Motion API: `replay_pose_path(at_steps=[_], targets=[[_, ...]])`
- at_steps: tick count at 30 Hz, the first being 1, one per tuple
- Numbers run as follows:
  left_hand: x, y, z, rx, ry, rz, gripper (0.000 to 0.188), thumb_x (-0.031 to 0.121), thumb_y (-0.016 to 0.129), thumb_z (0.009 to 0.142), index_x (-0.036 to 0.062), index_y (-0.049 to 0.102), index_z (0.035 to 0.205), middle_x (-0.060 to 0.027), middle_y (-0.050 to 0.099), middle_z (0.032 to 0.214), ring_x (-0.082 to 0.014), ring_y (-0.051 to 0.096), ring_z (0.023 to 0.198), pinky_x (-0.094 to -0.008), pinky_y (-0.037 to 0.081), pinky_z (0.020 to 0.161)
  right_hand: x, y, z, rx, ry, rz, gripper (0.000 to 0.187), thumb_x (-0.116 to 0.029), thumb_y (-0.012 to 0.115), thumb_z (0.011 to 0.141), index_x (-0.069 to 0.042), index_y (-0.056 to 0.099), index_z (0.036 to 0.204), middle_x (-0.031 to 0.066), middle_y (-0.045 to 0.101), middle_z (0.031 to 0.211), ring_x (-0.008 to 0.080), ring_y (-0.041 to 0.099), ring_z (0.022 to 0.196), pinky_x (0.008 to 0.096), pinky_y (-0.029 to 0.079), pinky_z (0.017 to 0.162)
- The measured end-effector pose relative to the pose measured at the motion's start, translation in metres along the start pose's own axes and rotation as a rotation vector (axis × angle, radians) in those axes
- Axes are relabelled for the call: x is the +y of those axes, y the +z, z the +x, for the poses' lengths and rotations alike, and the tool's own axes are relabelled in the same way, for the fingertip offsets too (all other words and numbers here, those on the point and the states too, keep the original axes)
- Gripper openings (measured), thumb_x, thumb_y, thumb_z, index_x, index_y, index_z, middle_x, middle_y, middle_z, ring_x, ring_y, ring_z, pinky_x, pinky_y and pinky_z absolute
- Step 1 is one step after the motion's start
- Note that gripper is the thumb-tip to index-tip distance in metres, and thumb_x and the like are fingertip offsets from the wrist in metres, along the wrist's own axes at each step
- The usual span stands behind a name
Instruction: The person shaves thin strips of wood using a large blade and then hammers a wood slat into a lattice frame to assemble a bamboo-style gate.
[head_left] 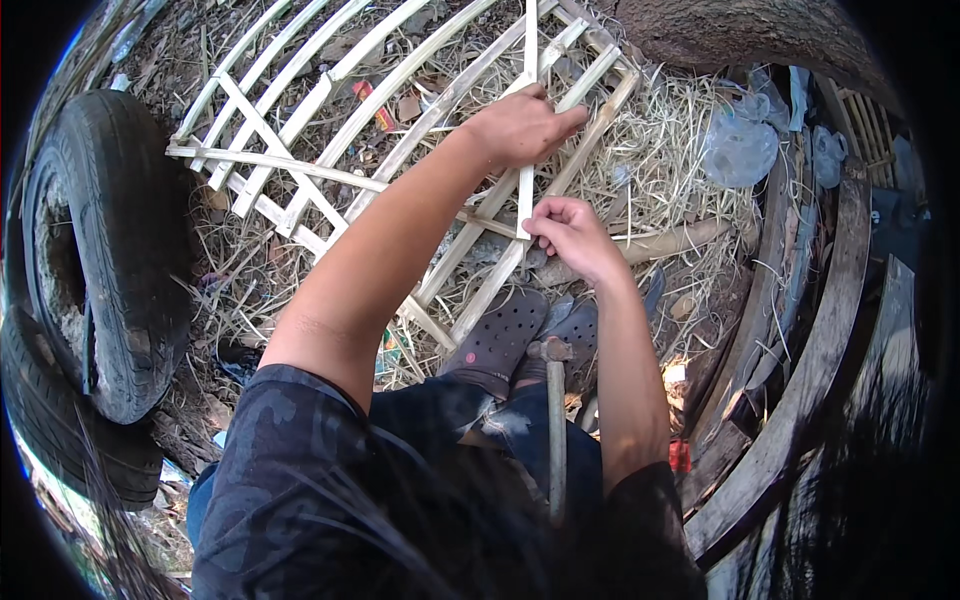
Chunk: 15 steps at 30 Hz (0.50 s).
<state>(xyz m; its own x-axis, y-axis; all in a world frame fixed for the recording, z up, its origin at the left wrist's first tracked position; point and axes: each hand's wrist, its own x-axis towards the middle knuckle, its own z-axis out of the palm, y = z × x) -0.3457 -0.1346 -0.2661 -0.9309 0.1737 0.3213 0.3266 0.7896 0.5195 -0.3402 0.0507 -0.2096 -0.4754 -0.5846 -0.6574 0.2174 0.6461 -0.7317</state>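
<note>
A lattice frame of pale bamboo slats (330, 175) lies over the ground in front of me. One narrow slat (526, 195) runs across the others, nearly straight up and down in view. My left hand (525, 128) is closed over the middle of this slat, its fingertips partly hidden. At the slat's near end, my right hand (572, 235) pinches it with thumb and fingers, where it crosses a frame piece; whether something small is also in the pinch cannot be made out. A hammer (557, 430) with a worn handle rests at my lap, its head toward the shoes.
Old tyres (125, 255) stand at the left. Curved weathered planks (815, 400) are stacked at the right, and a thick trunk (750, 35) lies at the far right. Clear plastic bags (740, 150) sit on ground strewn with shavings. My grey clogs (497, 335) are close to the frame.
</note>
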Motion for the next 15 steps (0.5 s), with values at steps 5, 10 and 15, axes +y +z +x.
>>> replay_pose_path(at_steps=[5, 10, 15], targets=[[0.004, -0.004, 0.006, -0.006, -0.001, 0.01, 0.014, 0.021, 0.049, 0.094, 0.0089, 0.046, 0.101, -0.0112, 0.055, 0.052, -0.0339, 0.06, 0.057, -0.0421, 0.043, 0.082, 0.003, -0.001, -0.002, 0.025, -0.049, -0.028, 0.011, -0.011, 0.067, 0.081, -0.003, 0.064, 0.074, -0.0025, 0.059, 0.066, 0.0039, 0.049, 0.059, 0.0227, 0.039, 0.054], [0.008, -0.01, 0.01, 0.005, 0.003, 0.004, 0.014, 0.022, 0.048, 0.095, 0.0103, 0.047, 0.102, -0.011, 0.058, 0.054, -0.0338, 0.06, 0.057, -0.0425, 0.041, 0.08, 0.006, -0.003, -0.006, 0.031, -0.084, 0.036, 0.016, -0.014, 0.068, 0.083, -0.001, 0.063, 0.075, -0.0018, 0.059, 0.066, 0.0046, 0.051, 0.06, 0.0233, 0.04, 0.055], [0.018, -0.024, 0.025, 0.018, 0.117, 0.078, 0.011, 0.018, 0.051, 0.094, 0.0095, 0.048, 0.1, -0.011, 0.051, 0.048, -0.0345, 0.053, 0.05, -0.0402, 0.041, 0.078, 0.009, -0.007, -0.006, -0.019, -0.119, 0.05, 0.016, -0.014, 0.066, 0.084, 0.0, 0.063, 0.077, -0.0007, 0.06, 0.069, 0.0054, 0.053, 0.064, 0.0222, 0.042, 0.059]])
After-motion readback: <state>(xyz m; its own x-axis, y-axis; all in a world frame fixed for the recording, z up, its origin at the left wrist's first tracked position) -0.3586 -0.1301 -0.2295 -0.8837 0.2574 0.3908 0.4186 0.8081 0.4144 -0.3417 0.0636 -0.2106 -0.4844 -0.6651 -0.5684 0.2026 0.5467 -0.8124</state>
